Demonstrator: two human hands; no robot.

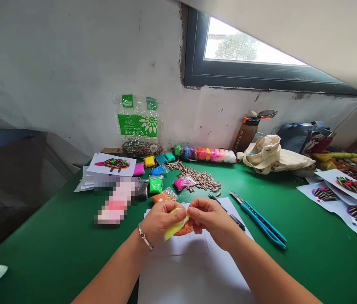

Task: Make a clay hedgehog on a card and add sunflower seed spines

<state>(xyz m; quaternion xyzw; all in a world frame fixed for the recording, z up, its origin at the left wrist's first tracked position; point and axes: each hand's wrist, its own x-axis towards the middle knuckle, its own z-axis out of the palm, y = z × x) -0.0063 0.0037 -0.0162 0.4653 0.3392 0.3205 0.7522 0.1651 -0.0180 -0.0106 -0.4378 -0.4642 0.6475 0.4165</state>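
Observation:
My left hand (pixel 166 217) is closed around a small clear packet of yellow modelling clay (pixel 174 228). At the packet's upper edge, the thumb and fingers of my right hand (pixel 205 214) pinch together on it. Below both hands, a flattened orange clay shape (pixel 185 230) lies on white paper (pixel 194 274), partly covered by my fingers, with thin drawn lines beneath it. A packet of orange clay (pixel 165 196) rests just beyond my left hand.
Several coloured clay packets (pixel 155 184) and a pile of sunflower seeds (pixel 202 178) lie behind the paper. To the right are a blue cutter (pixel 244 204) and blue tweezers (pixel 269 231). Finished pictures (pixel 115 164) sit at left; a bottle (pixel 246 133) and cloth bag (pixel 273 158) stand behind.

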